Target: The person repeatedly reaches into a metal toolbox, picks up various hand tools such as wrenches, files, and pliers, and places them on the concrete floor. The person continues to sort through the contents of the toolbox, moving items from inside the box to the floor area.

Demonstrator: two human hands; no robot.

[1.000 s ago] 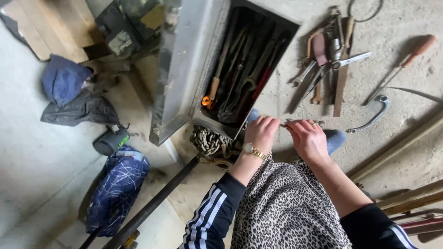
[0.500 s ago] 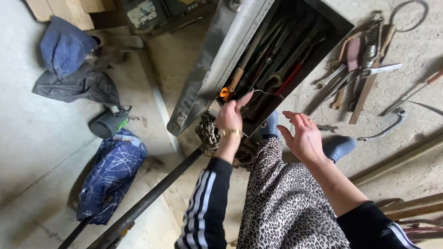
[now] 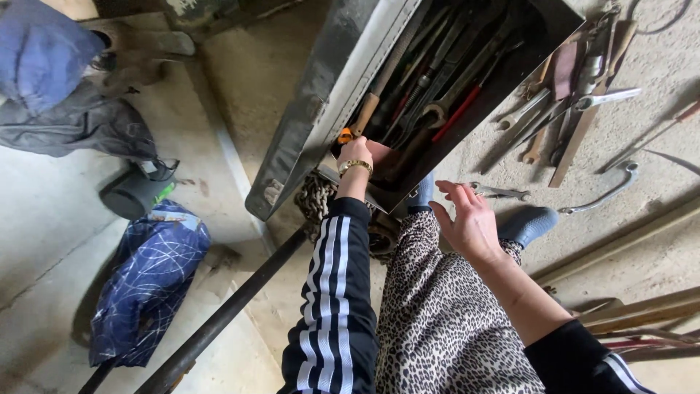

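Left hand [image 3: 356, 155]: centre of the frame, reaching down into the near end of the metal toolbox [image 3: 313, 109]; fingers buried among the tools, so I cannot tell whether they grip anything.
Right hand [image 3: 470, 219]: right of centre, held above the floor, fingers spread and empty.
Tools in the box [image 3: 437, 80]: long handles packed tight, one with an orange grip [image 3: 345, 136] just beside the wrist.
Loose spanner [image 3: 503, 193]: on the concrete just past the right fingertips.
Risk: to my eye, knuckles could catch on crowded steel, or the raised lid drop on the arm.
Underfoot: chain [image 3: 317, 201] near the slippers.
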